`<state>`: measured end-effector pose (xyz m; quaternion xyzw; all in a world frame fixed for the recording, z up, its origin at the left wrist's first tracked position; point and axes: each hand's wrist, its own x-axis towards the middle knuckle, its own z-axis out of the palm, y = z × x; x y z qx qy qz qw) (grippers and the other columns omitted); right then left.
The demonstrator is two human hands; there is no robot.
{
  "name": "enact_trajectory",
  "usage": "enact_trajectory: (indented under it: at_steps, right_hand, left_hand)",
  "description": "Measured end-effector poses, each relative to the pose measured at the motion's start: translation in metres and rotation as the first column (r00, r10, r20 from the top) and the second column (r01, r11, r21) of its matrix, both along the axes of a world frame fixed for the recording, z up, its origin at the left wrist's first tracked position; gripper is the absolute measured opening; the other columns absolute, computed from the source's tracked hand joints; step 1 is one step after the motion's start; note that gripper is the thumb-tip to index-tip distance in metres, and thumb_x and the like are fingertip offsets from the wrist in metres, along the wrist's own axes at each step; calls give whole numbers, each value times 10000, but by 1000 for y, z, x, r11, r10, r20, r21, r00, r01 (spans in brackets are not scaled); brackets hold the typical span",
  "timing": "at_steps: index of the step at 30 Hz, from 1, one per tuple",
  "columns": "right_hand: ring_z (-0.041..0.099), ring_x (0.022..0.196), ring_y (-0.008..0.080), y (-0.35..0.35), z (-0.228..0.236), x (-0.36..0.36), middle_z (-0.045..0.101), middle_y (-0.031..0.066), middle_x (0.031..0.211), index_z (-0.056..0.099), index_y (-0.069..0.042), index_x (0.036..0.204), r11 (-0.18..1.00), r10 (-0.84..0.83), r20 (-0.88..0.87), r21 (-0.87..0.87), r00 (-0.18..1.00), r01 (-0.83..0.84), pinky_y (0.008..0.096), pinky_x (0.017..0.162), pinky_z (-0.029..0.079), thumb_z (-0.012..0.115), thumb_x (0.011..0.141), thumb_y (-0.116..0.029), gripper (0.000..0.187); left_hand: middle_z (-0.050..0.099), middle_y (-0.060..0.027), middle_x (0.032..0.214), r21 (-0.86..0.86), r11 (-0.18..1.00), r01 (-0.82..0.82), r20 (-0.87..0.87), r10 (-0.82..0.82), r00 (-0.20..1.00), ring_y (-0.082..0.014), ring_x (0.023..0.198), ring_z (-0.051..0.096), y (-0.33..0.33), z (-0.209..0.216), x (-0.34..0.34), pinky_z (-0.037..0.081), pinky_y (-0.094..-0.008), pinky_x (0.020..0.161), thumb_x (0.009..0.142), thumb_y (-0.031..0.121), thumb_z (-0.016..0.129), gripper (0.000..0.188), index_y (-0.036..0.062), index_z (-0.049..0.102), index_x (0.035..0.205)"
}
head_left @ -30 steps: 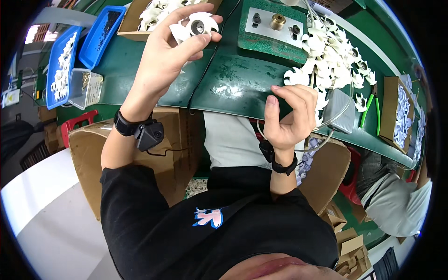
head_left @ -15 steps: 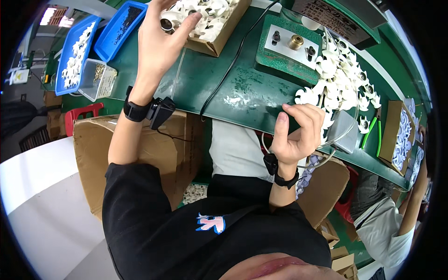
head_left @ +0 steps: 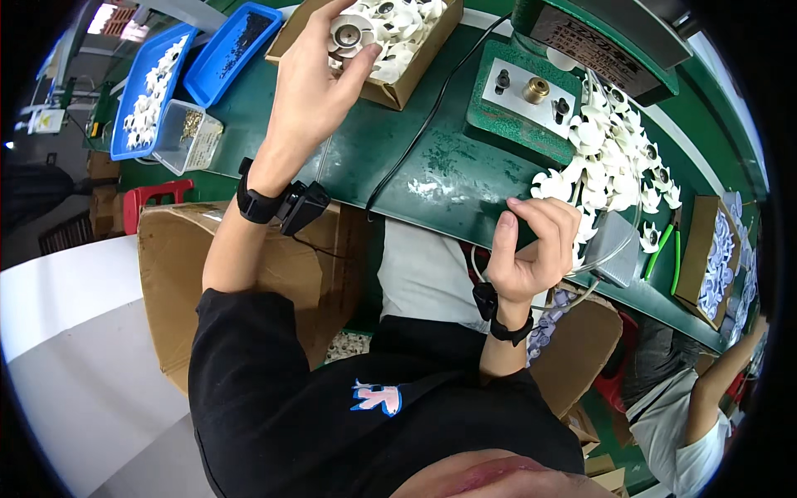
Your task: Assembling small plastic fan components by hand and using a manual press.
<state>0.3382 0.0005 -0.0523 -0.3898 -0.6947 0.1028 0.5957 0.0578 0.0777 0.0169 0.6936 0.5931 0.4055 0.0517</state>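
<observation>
My left hand (head_left: 320,91) reaches to the cardboard box (head_left: 397,98) of white bladed parts at the far left. Between its thumb and fingers is a white bladed part (head_left: 348,35), its round grey hub facing up; the hand is closed on it, and some finger contact is hidden. My right hand (head_left: 535,249) hovers by the table's front edge with half-curled fingers, thumb apart, nothing visible in them. It is nearest to the pile of white bladed parts (head_left: 610,149) and a grey box-shaped device (head_left: 613,249).
A green press base (head_left: 519,129) carries a metal plate with a brass fitting (head_left: 536,90). Blue trays (head_left: 228,58), a clear tub (head_left: 187,141) and a black cable (head_left: 415,137) lie leftward. Green-handled pliers (head_left: 677,261) and a box of lilac parts (head_left: 712,257) are right, near another person's arm (head_left: 722,365).
The bladed part has shifted in my left hand, and its hub now shows fully between thumb and fingers. The whole view has slid slightly; my right hand keeps nearly the same pose.
</observation>
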Motion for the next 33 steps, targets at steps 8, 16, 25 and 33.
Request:
enact_trajectory:
  at_steps: [8,16,25,33]
  right_hand:
    - [614,854,285,-1,-3,0,701,86,901,754,-37,945,1000,-7,-9,11,1000,7,368,784,494,763,742,20,212]
    - [608,854,290,0,-1,0,701,115,890,728,9,937,1000,-5,13,4,1000,5,381,808,491,736,776,35,163]
    - [615,844,279,0,-1,-4,701,76,891,763,-51,932,1000,-10,29,21,1000,9,359,765,503,775,725,31,223]
    - [619,839,281,0,-2,-4,700,70,881,764,-54,925,1000,-3,22,24,1000,3,358,754,508,781,722,35,223]
  left_hand:
    - [576,-172,1402,0,996,-91,172,90,981,-225,1148,609,-5,12,-4,535,-362,936,986,239,713,616,14,482,1511]
    - [509,-133,1236,12,986,166,980,-44,192,-201,1092,521,-18,18,6,484,-366,925,949,46,530,349,3,514,1294]
    - [545,-136,1353,141,983,117,841,-181,509,-230,1311,572,25,-22,-42,489,-367,1099,1005,-7,678,300,10,525,1262]
    - [744,-181,1186,21,995,96,659,-86,748,-268,1149,729,29,-20,-35,657,-356,923,1068,116,626,223,-24,543,1221]
